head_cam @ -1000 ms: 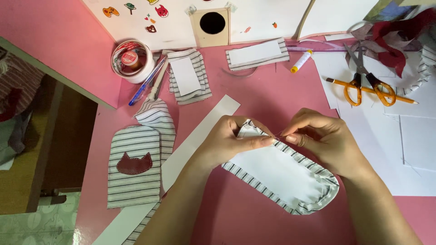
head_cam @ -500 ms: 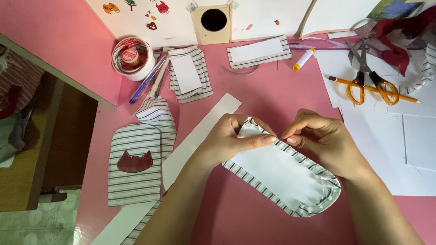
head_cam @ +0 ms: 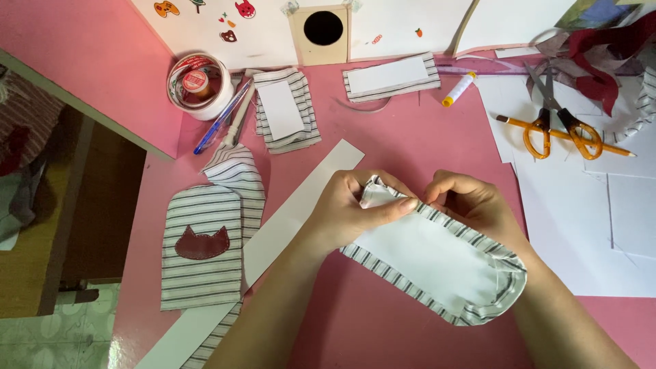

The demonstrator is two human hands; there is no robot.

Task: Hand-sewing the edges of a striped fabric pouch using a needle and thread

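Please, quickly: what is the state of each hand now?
Left hand: closed, pinching the top edge of the striped fabric piece.
Right hand: fingers curled on the same edge; its grip cannot be told.

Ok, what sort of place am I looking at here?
Most likely a home craft desk: a pink table strewn with striped fabric pieces, orange-handled scissors, a tape roll and cut white card.

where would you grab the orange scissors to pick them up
By the two orange handle loops, coming from the near side. The scissors lie flat on white paper, blades pointing away toward the red fabric scraps, so the loops face the person. An orange pencil lies across them; lift clear of it.
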